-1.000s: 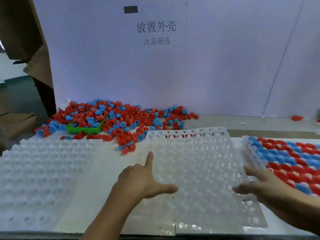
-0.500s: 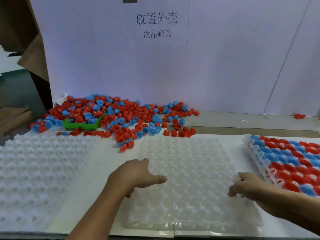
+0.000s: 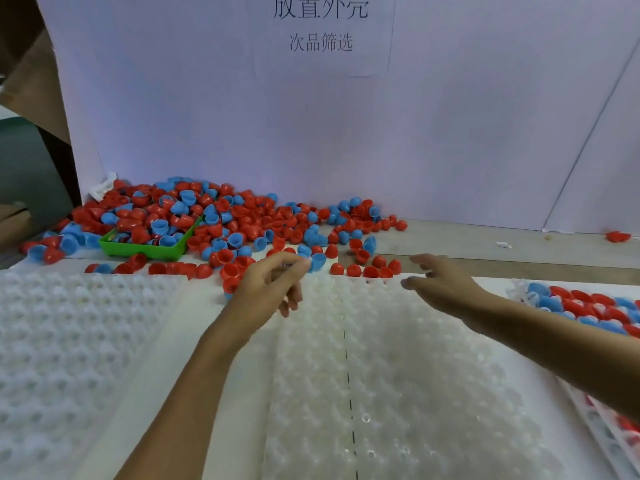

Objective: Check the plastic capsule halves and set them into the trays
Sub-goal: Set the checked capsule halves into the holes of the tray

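Head view: an empty white tray, half a second ago being squared up by both hands, now lies flat centre-bench and released. Beyond its far edge, left hand reaches for a blue capsule half, fingertips at it, grasp uncertain. Right hand hovers open beside red halves. Loading appears about to begin from the pile behind.

Red and blue capsule halves heaped behind empty clear tray.
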